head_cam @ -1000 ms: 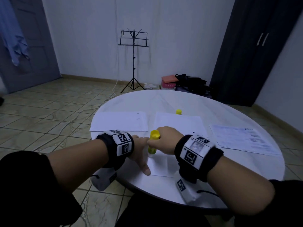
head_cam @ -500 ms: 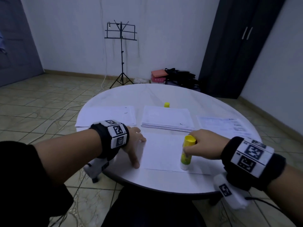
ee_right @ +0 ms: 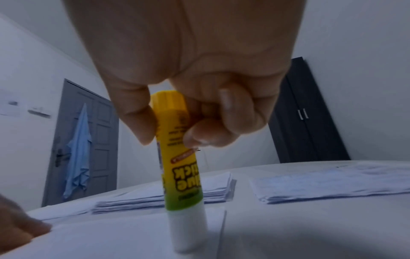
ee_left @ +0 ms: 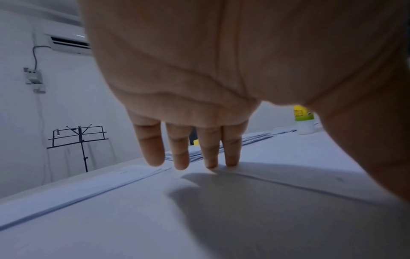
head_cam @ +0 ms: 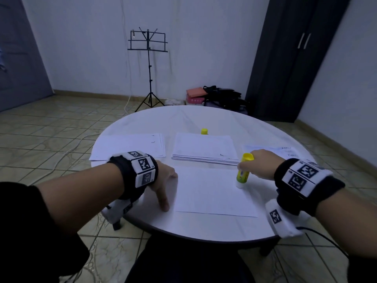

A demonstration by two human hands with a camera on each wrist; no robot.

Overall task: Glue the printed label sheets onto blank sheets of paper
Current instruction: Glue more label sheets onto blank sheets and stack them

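Observation:
A single white sheet (head_cam: 212, 190) lies in front of me on the round white table (head_cam: 204, 227). My right hand (head_cam: 259, 163) grips a yellow and green glue stick (head_cam: 243, 172) (ee_right: 177, 157), upside down, its white glue end pressed on the sheet's far right corner. My left hand (head_cam: 163, 180) has straight fingers (ee_left: 184, 156); their tips press the sheet's left edge. Behind lie a stack of blank sheets (head_cam: 204, 148), a thin left stack (head_cam: 130, 146) and printed label sheets (head_cam: 285, 152) at the right.
The glue stick's yellow cap (head_cam: 204, 131) stands behind the middle stack. Beyond the table are a music stand (head_cam: 149, 68), bags (head_cam: 220, 97) on the floor and a dark wardrobe (head_cam: 295, 58). A grey door (ee_right: 88, 140) with a blue cloth shows in the right wrist view.
My right hand has carried the glue stick from the sheet's left side, beside my left hand, to its far right corner. My left hand stays at the left edge.

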